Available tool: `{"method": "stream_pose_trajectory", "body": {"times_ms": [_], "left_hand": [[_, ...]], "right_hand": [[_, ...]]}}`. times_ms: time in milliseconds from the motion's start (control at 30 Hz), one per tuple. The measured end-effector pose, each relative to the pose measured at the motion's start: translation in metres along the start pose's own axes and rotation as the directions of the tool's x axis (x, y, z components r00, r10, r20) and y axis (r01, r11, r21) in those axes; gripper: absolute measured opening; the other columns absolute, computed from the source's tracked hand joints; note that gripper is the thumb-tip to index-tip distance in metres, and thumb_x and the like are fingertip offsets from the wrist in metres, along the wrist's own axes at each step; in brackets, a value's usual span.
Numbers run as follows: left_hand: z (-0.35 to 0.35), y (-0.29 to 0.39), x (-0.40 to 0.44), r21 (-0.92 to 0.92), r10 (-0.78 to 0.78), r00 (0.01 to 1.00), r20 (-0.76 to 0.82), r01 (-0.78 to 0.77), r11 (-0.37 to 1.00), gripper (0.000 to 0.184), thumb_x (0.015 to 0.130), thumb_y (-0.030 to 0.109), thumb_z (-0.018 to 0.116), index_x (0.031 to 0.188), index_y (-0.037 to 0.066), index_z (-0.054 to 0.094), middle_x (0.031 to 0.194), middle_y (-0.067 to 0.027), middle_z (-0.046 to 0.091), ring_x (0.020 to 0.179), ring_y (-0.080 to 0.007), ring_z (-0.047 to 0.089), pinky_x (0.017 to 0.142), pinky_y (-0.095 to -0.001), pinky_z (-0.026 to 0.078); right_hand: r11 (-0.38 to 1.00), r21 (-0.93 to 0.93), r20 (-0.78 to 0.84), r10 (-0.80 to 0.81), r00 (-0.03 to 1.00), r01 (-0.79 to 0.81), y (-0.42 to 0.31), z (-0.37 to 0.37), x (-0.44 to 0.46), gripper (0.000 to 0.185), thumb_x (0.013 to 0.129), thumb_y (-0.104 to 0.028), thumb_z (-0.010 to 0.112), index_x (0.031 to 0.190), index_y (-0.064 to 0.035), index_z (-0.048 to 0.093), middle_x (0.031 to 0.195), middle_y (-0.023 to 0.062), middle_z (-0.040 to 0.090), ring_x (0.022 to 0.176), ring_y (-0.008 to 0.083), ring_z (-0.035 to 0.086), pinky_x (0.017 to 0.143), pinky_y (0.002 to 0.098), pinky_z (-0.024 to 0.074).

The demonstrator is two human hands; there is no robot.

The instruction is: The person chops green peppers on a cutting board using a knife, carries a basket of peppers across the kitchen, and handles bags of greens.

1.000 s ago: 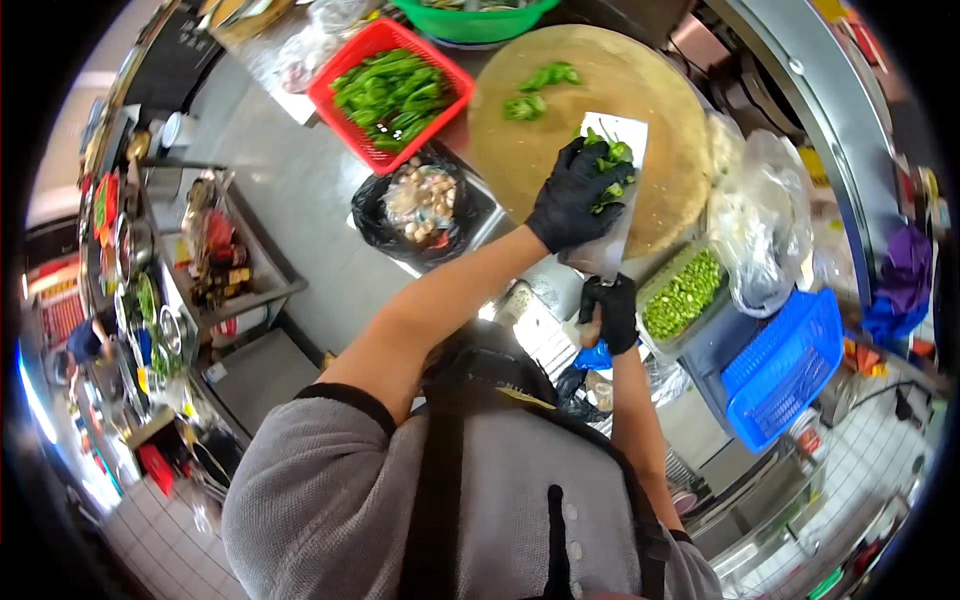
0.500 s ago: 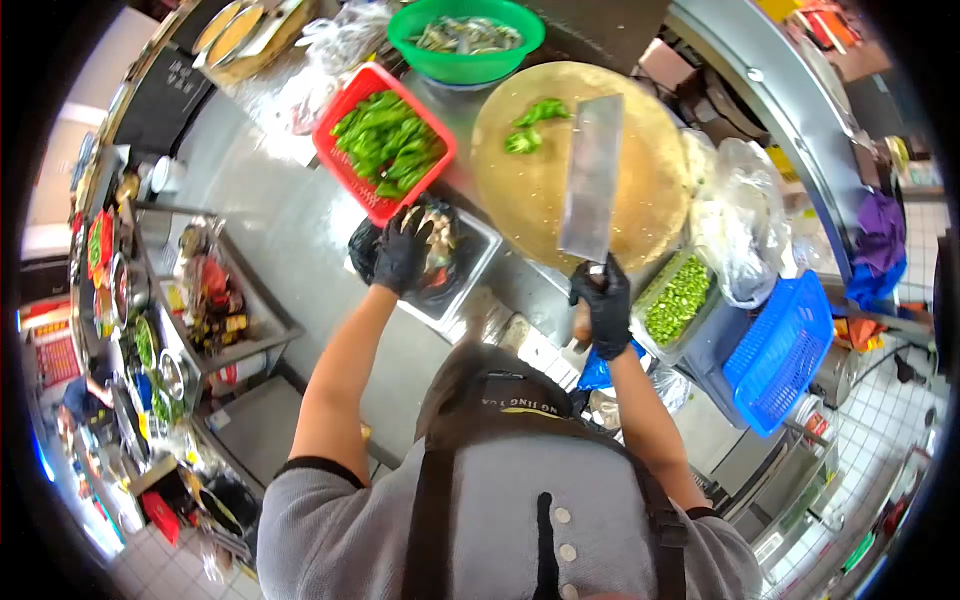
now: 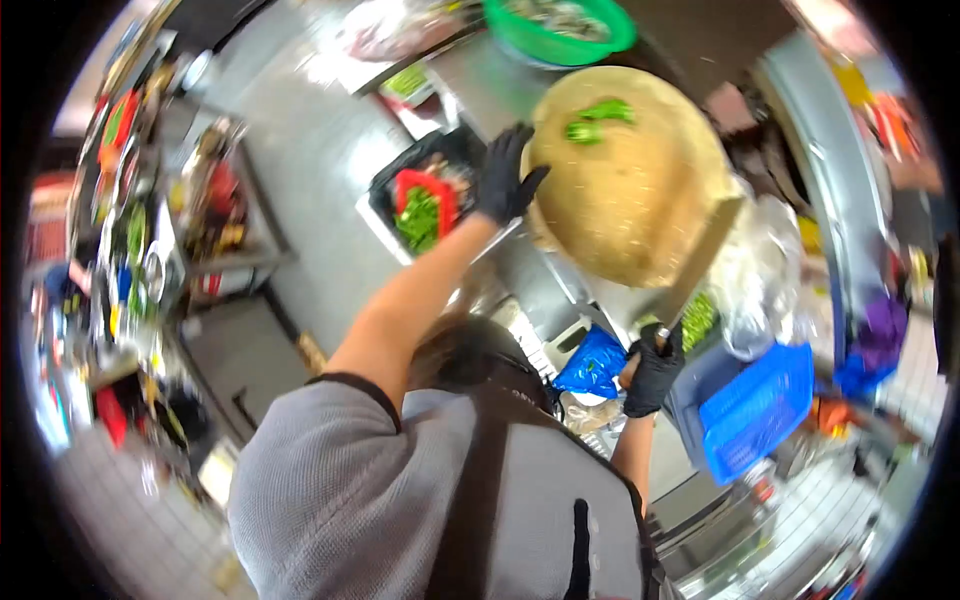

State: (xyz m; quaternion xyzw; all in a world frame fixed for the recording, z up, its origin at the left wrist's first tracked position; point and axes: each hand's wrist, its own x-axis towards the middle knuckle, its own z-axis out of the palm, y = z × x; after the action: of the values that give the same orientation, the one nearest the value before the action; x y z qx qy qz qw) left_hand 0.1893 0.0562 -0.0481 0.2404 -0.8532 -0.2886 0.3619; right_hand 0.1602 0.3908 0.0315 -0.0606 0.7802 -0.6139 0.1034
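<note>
My left hand [image 3: 507, 180], in a black glove, is held with its fingers apart at the left edge of the round chopping block [image 3: 625, 210]. Green pepper pieces [image 3: 588, 132] lie on the far part of the block. My right hand [image 3: 655, 375], also gloved, grips the handle of a cleaver [image 3: 704, 250]. Its blade points up and away past the block's right edge, tilted and seen nearly edge-on. Left of my left hand, a red basket [image 3: 446, 196] of cut green peppers [image 3: 418, 221] shows over a tray lined with a black bag [image 3: 395, 170].
A green bowl [image 3: 622, 34] stands behind the block. To the right are a clear plastic bag [image 3: 750, 285], chopped greens [image 3: 700, 318] in a container and a blue basket [image 3: 757, 410]. A blue bag [image 3: 590, 365] lies left of my right hand.
My left hand has moved right, from the black-lined tray to the block. The cleaver has swung right off the block and turned edge-on. The red basket shows lower, and the view has shifted.
</note>
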Motion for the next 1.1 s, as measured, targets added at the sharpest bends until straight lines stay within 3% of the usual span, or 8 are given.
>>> {"method": "stream_pose_trajectory", "body": {"times_ms": [133, 400, 500, 533, 600, 733, 833, 1100], "left_hand": [[-0.054, -0.060, -0.184, -0.295, -0.732, 0.680, -0.039, 0.693, 0.658, 0.040, 0.078, 0.021, 0.063, 0.112, 0.003, 0.053, 0.112, -0.0160, 0.054, 0.106, -0.0310, 0.051, 0.092, -0.0363, 0.040], [-0.090, -0.238, -0.342, 0.408, -0.900, 0.424, 0.100, 0.807, 0.426, 0.032, 0.078, 0.029, 0.057, 0.097, 0.003, 0.063, 0.101, -0.0163, 0.062, 0.098, -0.0315, 0.056, 0.088, -0.0363, 0.043], [-0.077, -0.273, -0.335, 0.371, -0.931, 0.332, 0.151, 0.854, 0.364, 0.033, 0.077, 0.030, 0.056, 0.094, 0.003, 0.064, 0.101, -0.0167, 0.062, 0.098, -0.0326, 0.056, 0.087, -0.0378, 0.044], [-0.071, -0.287, -0.330, 0.394, -0.931, 0.346, 0.120, 0.844, 0.364, 0.033, 0.076, 0.029, 0.056, 0.094, 0.003, 0.064, 0.101, -0.0168, 0.062, 0.098, -0.0327, 0.056, 0.087, -0.0378, 0.043], [-0.052, -0.330, -0.333, 0.435, -0.927, 0.371, 0.053, 0.827, 0.355, 0.033, 0.076, 0.028, 0.056, 0.094, 0.002, 0.064, 0.102, -0.0170, 0.061, 0.099, -0.0330, 0.056, 0.087, -0.0378, 0.043], [0.003, -0.414, -0.335, 0.319, -0.877, 0.478, -0.044, 0.839, 0.441, 0.026, 0.072, 0.026, 0.061, 0.088, 0.005, 0.062, 0.092, -0.0183, 0.061, 0.089, -0.0348, 0.057, 0.075, -0.0382, 0.046], [0.035, -0.454, -0.316, 0.142, -0.956, 0.289, 0.058, 0.945, 0.295, 0.031, 0.072, 0.022, 0.060, 0.096, 0.002, 0.062, 0.089, -0.0181, 0.064, 0.089, -0.0341, 0.059, 0.081, -0.0361, 0.046], [0.132, -0.553, -0.360, -0.014, -0.952, 0.243, -0.185, 0.968, 0.250, 0.068, 0.066, 0.031, 0.065, 0.126, 0.006, 0.044, 0.121, -0.0283, 0.045, 0.109, -0.0433, 0.045, 0.092, -0.0428, 0.039]], "right_hand": [[0.582, -0.710, 0.158, -0.416, 0.895, 0.396, 0.014, 0.026, 0.073, 0.067, 0.078, -0.008, 0.061, 0.137, -0.0226, 0.033, 0.083, 0.0143, 0.061, 0.057, 0.0234, 0.048, 0.057, 0.0355, 0.0418], [-0.055, -0.933, 0.360, -0.160, 0.919, 0.356, 0.043, 0.077, 0.169, 0.058, 0.079, -0.018, 0.061, 0.133, -0.0115, 0.039, 0.098, 0.0230, 0.056, 0.092, 0.0359, 0.053, 0.080, 0.0429, 0.0406], [0.174, -0.747, 0.446, -0.584, 0.678, 0.641, 0.036, 0.149, 0.108, 0.036, 0.083, -0.021, 0.057, 0.112, 0.0009, 0.054, 0.106, 0.0199, 0.058, 0.098, 0.0350, 0.051, 0.091, 0.0389, 0.0374], [0.686, -0.460, 0.292, -0.483, 0.826, 0.564, 0.054, 0.194, 0.073, 0.031, 0.081, -0.012, 0.060, 0.109, -0.0005, 0.056, 0.107, 0.0180, 0.059, 0.099, 0.0324, 0.053, 0.090, 0.0365, 0.0388], [0.536, -0.263, 0.605, -0.556, 0.570, 0.802, 0.109, 0.263, 0.047, 0.034, 0.075, 0.003, 0.056, 0.108, 0.0011, 0.057, 0.107, 0.0164, 0.058, 0.099, 0.0303, 0.054, 0.089, 0.0357, 0.0412], [0.786, -0.116, 0.602, -0.430, 0.673, 0.607, 0.230, 0.408, 0.009, 0.035, 0.075, -0.001, 0.061, 0.109, 0.0003, 0.056, 0.106, 0.0135, 0.060, 0.096, 0.0302, 0.056, 0.088, 0.0372, 0.0421], [0.901, -0.430, 0.596, 0.232, 0.769, 0.061, 0.375, 0.471, -0.007, 0.063, 0.072, -0.013, 0.064, 0.128, -0.0018, 0.038, 0.123, 0.0199, 0.049, 0.113, 0.0355, 0.046, 0.096, 0.0387, 0.0357], [0.683, -0.706, 0.524, 0.322, 0.789, 0.189, 0.562, 0.531, 0.002, 0.029, 0.070, -0.020, 0.062, 0.091, -0.0001, 0.061, 0.089, 0.0221, 0.062, 0.083, 0.0366, 0.060, 0.068, 0.0394, 0.0466]]}}
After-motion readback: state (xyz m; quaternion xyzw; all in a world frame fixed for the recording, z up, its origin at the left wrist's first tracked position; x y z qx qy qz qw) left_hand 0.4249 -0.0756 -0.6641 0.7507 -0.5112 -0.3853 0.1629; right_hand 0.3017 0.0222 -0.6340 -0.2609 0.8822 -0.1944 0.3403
